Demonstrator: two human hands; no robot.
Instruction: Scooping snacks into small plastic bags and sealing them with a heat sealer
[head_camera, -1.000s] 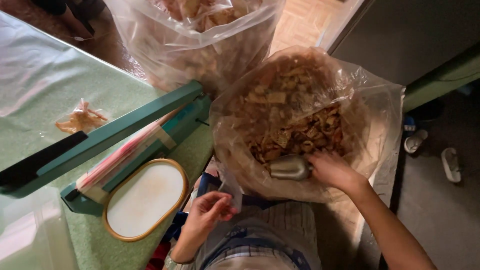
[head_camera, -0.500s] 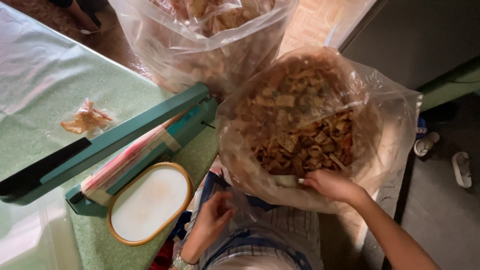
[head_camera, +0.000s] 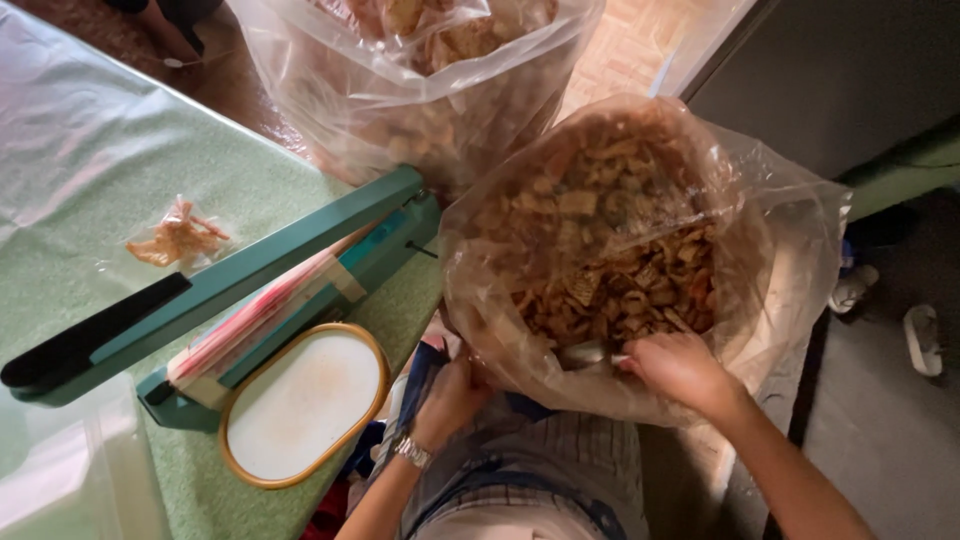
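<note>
Inside the snack bag (head_camera: 780, 230), right hand (head_camera: 680, 368) gripping a metal scoop (head_camera: 585, 353) (left hand (head_camera: 452, 395): grip unclear).

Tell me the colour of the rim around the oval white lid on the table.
The oval lid's rim is golden yellow, seen in the head view.

My right hand (head_camera: 680, 368) reaches into the big clear bag (head_camera: 790, 240) of crunchy brown snack pieces (head_camera: 620, 280), closed around a metal scoop (head_camera: 588, 354) at the bag's near edge. My left hand (head_camera: 450, 395) presses against the bag's outside, low down. On the green bench (head_camera: 100, 200) beside it lie a teal heat sealer (head_camera: 250, 280) and an oval white lid (head_camera: 305, 403).
</note>
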